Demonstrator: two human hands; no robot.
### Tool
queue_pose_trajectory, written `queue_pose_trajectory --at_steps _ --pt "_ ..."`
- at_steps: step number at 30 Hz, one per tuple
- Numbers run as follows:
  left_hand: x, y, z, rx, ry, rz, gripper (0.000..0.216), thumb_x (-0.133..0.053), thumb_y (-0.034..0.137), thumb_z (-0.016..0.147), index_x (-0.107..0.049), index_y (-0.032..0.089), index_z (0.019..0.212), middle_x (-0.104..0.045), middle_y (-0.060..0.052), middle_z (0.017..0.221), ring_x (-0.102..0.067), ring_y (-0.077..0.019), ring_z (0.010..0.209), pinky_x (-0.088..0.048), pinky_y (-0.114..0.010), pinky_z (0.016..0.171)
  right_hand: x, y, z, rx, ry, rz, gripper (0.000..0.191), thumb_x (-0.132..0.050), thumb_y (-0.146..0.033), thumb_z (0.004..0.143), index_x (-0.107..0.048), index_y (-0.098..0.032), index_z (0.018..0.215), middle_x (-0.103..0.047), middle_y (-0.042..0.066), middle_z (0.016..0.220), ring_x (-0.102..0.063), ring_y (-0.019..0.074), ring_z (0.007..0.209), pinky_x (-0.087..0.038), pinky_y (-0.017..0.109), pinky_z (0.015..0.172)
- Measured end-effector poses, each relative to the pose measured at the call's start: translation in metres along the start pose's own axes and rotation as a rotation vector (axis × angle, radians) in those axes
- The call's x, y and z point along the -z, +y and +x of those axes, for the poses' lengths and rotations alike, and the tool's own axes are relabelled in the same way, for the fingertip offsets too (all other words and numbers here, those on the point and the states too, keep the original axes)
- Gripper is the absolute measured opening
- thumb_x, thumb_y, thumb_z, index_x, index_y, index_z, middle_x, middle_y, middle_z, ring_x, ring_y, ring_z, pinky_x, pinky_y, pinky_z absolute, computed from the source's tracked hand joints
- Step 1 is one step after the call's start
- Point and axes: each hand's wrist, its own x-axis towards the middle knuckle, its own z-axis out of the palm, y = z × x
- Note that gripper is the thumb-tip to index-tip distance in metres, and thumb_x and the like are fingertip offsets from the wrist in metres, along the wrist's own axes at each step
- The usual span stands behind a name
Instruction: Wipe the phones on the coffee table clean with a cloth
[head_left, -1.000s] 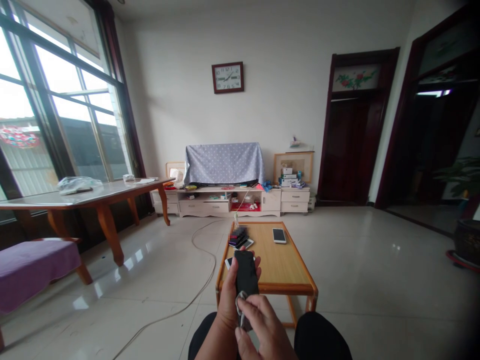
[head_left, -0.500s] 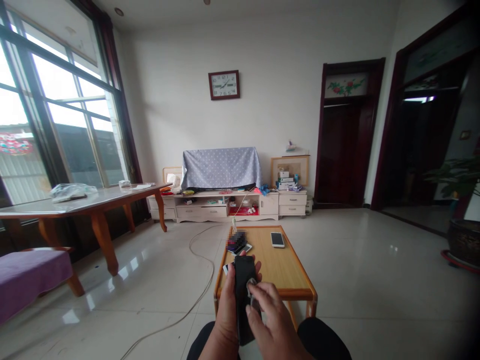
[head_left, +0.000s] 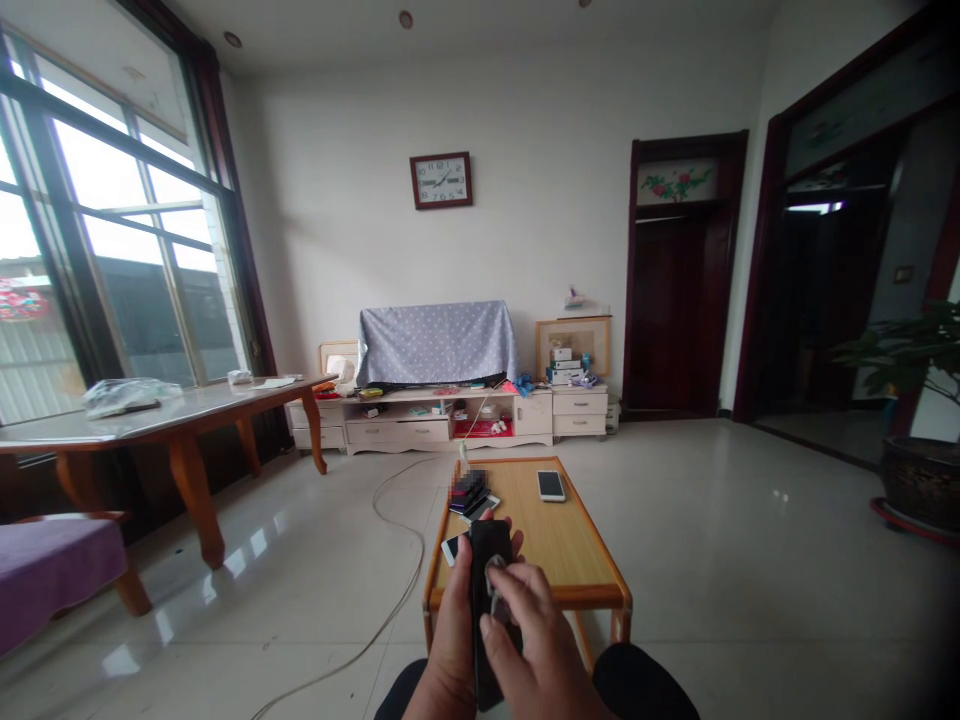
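Note:
A black smartphone [head_left: 487, 540] stands lengthwise in my left hand [head_left: 452, 625], whose thumb lies along its left edge while the fingertips curl round the right edge. Over the phone's dark face, my right hand [head_left: 536, 625] pinches a small grey cloth [head_left: 496, 578] against the surface. The cloth is bunched under the fingertips, and its lower part is partly covered by them. Beyond my hands, a white phone [head_left: 551, 486] lies on the low wooden table [head_left: 577, 545]. Another white-edged phone [head_left: 450, 549] rests at the table's left edge, partly behind my left hand.
Several stacked phones [head_left: 471, 490] lie at the table's far left, partly pixelated. A white cable [head_left: 397, 590] runs across the floor on the left. A larger table [head_left: 217, 408] stands by the window, and a TV cabinet [head_left: 397, 433] lines the far wall.
My right hand has shifted slightly left across the phone with the cloth. The whole view has tilted up and turned a little right. My left hand keeps its hold on the phone.

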Motion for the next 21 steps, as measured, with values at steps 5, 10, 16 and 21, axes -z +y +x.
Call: queue_pose_trajectory --at_steps 5,10,16,21 --pt "0.007 -0.002 0.005 0.007 -0.057 -0.003 0.06 -0.054 0.053 0.099 -0.046 0.029 0.153 -0.061 -0.009 0.149 -0.05 -0.0283 0.144 -0.037 -0.045 0.123 0.002 0.002 0.004 -0.018 -0.015 0.02 0.043 -0.051 -0.019 0.096 -0.057 -0.023 0.138 -0.058 0.012 0.13 -0.063 0.0243 0.121 -0.057 0.039 0.102" --pt "0.015 -0.004 0.008 0.005 -0.126 0.044 0.05 -0.054 0.046 0.101 -0.054 0.028 0.147 -0.061 -0.008 0.149 -0.046 -0.0287 0.147 -0.029 -0.047 0.127 0.005 -0.001 0.011 -0.062 0.022 0.018 0.043 -0.054 -0.019 0.095 -0.057 -0.023 0.137 -0.058 0.012 0.13 -0.062 0.0251 0.123 -0.057 0.04 0.103" --pt "0.017 -0.005 0.011 0.005 -0.12 0.049 0.051 -0.056 0.05 0.099 -0.058 0.025 0.144 -0.063 -0.01 0.148 -0.049 -0.0299 0.145 -0.029 -0.047 0.127 0.007 0.003 0.015 -0.078 0.033 0.069 0.039 -0.052 -0.02 0.097 -0.06 -0.024 0.136 -0.058 0.012 0.13 -0.062 0.0253 0.123 -0.056 0.042 0.105" --pt "0.014 -0.008 0.01 -0.003 -0.128 0.067 0.052 -0.054 0.049 0.1 -0.056 0.025 0.146 -0.06 -0.009 0.15 -0.048 -0.0287 0.145 -0.026 -0.046 0.129 0.009 0.004 0.015 -0.149 0.026 0.084 0.039 -0.054 -0.023 0.097 -0.059 -0.024 0.136 -0.056 0.012 0.133 -0.06 0.026 0.126 -0.054 0.043 0.107"
